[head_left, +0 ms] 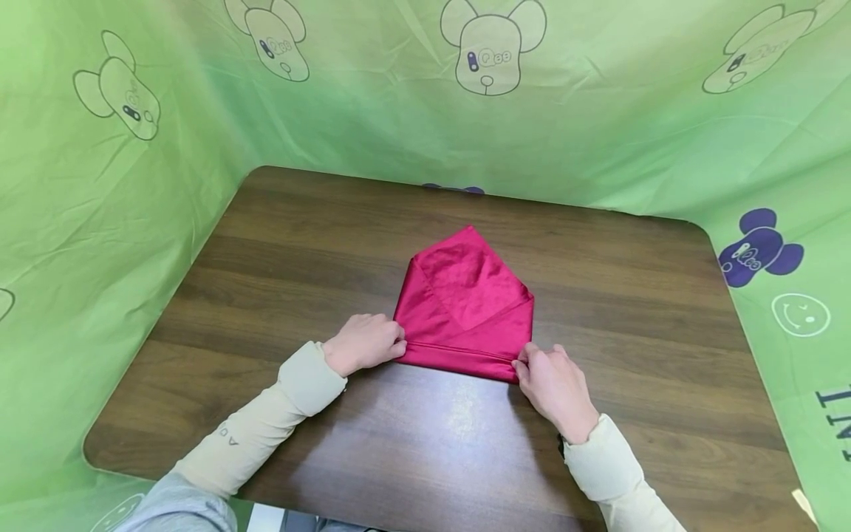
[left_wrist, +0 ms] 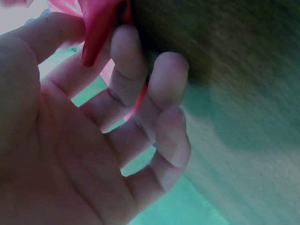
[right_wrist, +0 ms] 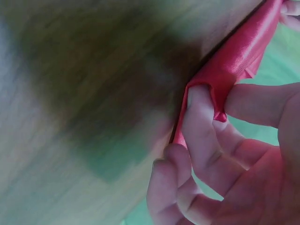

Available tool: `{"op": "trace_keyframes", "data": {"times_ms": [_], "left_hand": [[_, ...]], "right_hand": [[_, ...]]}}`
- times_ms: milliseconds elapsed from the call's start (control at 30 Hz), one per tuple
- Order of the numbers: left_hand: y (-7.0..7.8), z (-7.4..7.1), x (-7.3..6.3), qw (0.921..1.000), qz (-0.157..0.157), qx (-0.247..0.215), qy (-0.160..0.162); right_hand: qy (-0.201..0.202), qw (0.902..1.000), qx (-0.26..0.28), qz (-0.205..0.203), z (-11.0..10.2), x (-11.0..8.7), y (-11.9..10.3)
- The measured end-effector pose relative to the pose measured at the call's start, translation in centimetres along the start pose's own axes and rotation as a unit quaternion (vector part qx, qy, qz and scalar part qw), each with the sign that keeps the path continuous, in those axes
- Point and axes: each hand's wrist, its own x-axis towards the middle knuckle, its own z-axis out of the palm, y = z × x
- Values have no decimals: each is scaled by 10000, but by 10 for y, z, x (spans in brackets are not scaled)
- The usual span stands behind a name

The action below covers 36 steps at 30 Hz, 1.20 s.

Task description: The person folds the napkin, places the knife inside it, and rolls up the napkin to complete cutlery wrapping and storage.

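Observation:
A shiny crimson satin cloth lies folded on the brown wooden table, its pointed end away from the person and a narrow folded strip along the near edge. My left hand pinches the left end of that strip; in the left wrist view a corner of the cloth sits between thumb and forefinger, the other fingers curled loosely. At the strip's right end my right hand pinches the fold. The right wrist view shows the cloth held between thumb and forefinger, with the forefinger tucked inside the fold.
The wooden table has rounded corners. Green printed fabric hangs around its back and sides. A small pale strip is at the table's right edge, near the front.

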Motion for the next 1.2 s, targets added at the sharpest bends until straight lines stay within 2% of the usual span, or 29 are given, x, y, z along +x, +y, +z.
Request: {"op": "trace_keyframes", "data": {"times_ms": [233,300,433,600,700,933,1033,1200], "left_hand": [[0,6,-1,9983,-54,109,570],[-1,7,-1,9972,25,77,743],[-2,11,-2,9914,619,70,1147],[1,18,-5,9742,1496,418,1638],[3,21,-8,9682,1760,616,1670],[3,23,-22,9638,1885,905,1655],[1,25,-28,9638,1864,892,1682],[-1,26,-31,9685,1788,701,1586]], "right_hand": [[124,9999,-87,-53,0,1,1],[156,9997,-63,-162,1,2,1],[307,9972,3,-684,5,3,1],[658,9864,134,-1502,11,5,0],[723,9814,177,-1771,12,6,0],[576,9756,143,-2113,5,-1,3],[482,9741,79,-2209,3,-7,5],[220,9774,92,-2101,3,-13,9]]}}
